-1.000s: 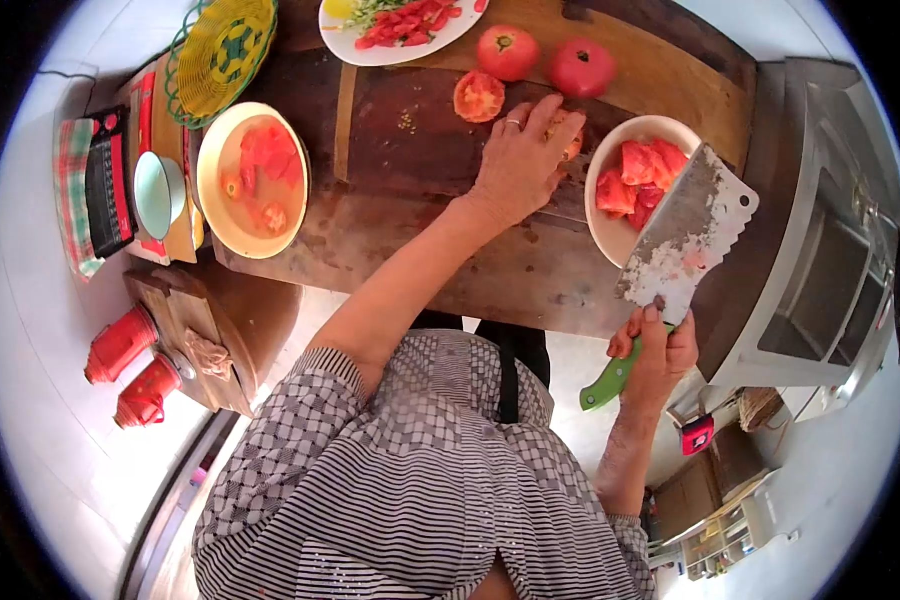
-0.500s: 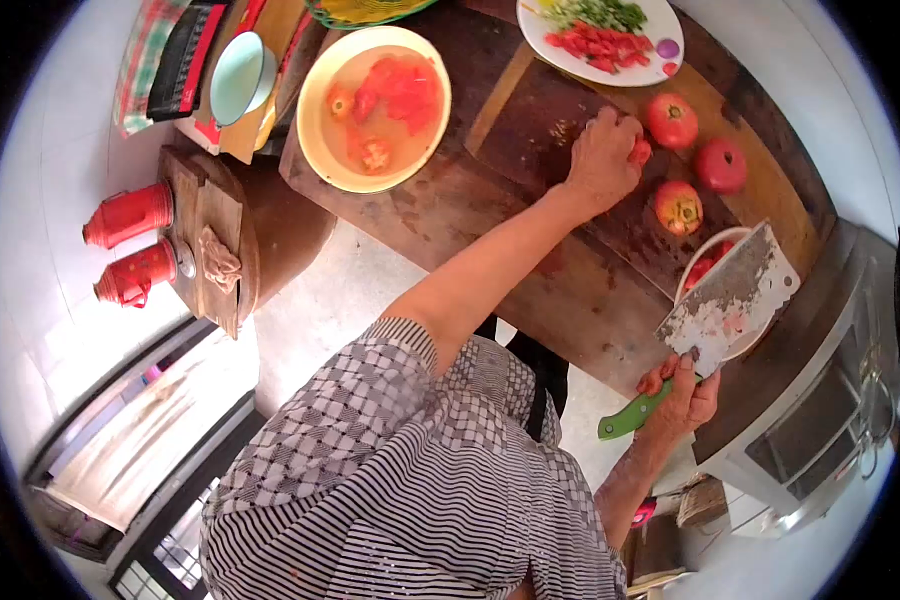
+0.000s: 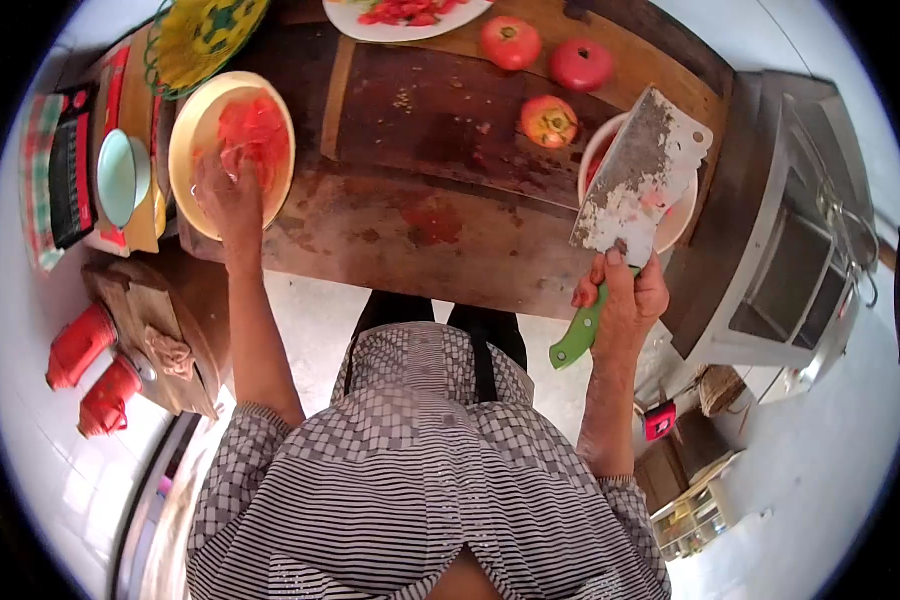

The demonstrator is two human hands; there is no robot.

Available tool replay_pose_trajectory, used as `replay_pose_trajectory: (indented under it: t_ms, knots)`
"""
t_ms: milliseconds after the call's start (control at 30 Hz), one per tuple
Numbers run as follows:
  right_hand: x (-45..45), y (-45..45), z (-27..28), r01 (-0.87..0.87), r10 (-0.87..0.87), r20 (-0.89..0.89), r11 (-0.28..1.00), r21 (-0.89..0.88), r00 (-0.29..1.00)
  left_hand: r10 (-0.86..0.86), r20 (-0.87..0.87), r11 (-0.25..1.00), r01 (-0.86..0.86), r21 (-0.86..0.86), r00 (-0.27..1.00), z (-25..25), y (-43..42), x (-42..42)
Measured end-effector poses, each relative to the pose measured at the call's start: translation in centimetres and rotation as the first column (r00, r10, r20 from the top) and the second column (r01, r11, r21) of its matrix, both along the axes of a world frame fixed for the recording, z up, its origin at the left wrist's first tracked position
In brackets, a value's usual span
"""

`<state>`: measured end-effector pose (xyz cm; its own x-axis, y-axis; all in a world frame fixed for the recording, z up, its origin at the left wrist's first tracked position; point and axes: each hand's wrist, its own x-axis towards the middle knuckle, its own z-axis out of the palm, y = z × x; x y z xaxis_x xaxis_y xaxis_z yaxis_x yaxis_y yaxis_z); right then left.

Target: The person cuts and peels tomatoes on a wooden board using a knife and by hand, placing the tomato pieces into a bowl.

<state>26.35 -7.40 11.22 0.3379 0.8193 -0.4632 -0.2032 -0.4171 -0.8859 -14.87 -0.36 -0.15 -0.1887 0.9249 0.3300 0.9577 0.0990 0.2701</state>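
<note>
My left hand (image 3: 228, 195) is down in the yellow-rimmed bowl (image 3: 182, 130) at the left, its fingertips beside red tomato pieces (image 3: 255, 125) in liquid; what the fingers hold, if anything, is hidden. In my right hand (image 3: 625, 300) is a cleaver (image 3: 645, 175) by its green handle, the wide smeared blade raised over a white bowl (image 3: 682, 215). Left of that bowl lies a tomato (image 3: 548, 122) with its stem end facing up. Two more tomatoes, one lighter (image 3: 511, 43) and one darker (image 3: 582, 65), sit farther back.
At the back edge stands a white plate (image 3: 410, 32) with chopped red pieces. A yellow and green basket (image 3: 208, 45) and a pale green bowl (image 3: 122, 178) are at the left. Red flasks (image 3: 82, 345) stand lower left; a metal cabinet (image 3: 785, 280) is at the right.
My left hand has moved from the board's middle leftwards into the yellow-rimmed bowl. The right hand still holds the cleaver over the white bowl. The camera view has shifted.
</note>
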Motion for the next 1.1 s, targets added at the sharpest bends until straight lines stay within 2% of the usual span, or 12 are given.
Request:
replay_pose_trajectory:
  t_ms: [67,100,133,167,200,267,467,633,733,800,867,1100]
  knots:
    - [0.4,-0.4,0.2,0.008,-0.008,0.002,1.0,-0.006,1.0,-0.007,0.054,1.0,0.006,0.014,0.999,2.4,1.5,7.4]
    - [0.4,-0.4,0.2,0.009,-0.008,0.01,1.0,-0.006,1.0,-0.081,0.424,0.995,0.095,-0.013,0.902,1.9,2.3,11.5]
    - [0.5,-0.3,0.3,0.01,-0.01,0.016,1.0,-0.003,1.0,-0.091,0.583,0.968,0.209,-0.139,0.807,2.9,2.6,15.7]
    - [0.5,-0.5,0.4,0.017,-0.016,0.022,1.0,-0.019,1.0,-0.262,0.462,0.929,0.351,-0.117,0.847,2.0,2.9,19.0]
    - [0.5,-0.8,0.6,0.024,-0.023,0.027,0.999,-0.035,0.999,-0.37,0.507,0.887,0.458,-0.056,0.778,1.3,3.3,22.0]
    - [0.6,-1.4,0.7,0.032,-0.03,0.034,0.999,-0.034,0.999,-0.413,0.528,0.863,0.504,-0.033,0.742,-1.1,3.9,26.7]
    - [0.8,-3.0,-0.4,0.0,0.001,0.074,1.0,-0.012,0.997,-0.406,0.566,0.85,0.524,-0.056,0.718,-3.4,5.7,29.7]
    - [0.5,-3.0,-1.2,-0.196,0.207,0.218,0.978,-0.071,0.954,-0.331,0.562,0.83,0.517,-0.209,0.758,0.9,3.7,24.0]
    - [0.1,-2.2,-3.4,-0.483,0.442,0.608,0.869,-0.108,0.66,-0.213,0.496,0.796,0.444,-0.412,0.842,2.5,2.6,20.3]
    - [-0.7,-1.3,-3.7,-0.588,0.546,0.59,0.796,-0.144,0.595,-0.225,0.436,0.751,0.44,-0.492,0.871,1.8,2.6,18.3]
    - [-1.3,-0.4,-4.4,-0.68,0.588,0.643,0.719,-0.139,0.491,-0.275,0.434,0.779,0.464,-0.423,0.858,1.0,2.5,17.6]
    - [-3.1,1.2,-5.4,-0.724,0.634,0.605,0.677,-0.133,0.481,-0.175,0.593,0.893,0.381,-0.241,0.786,-0.2,2.0,17.9]
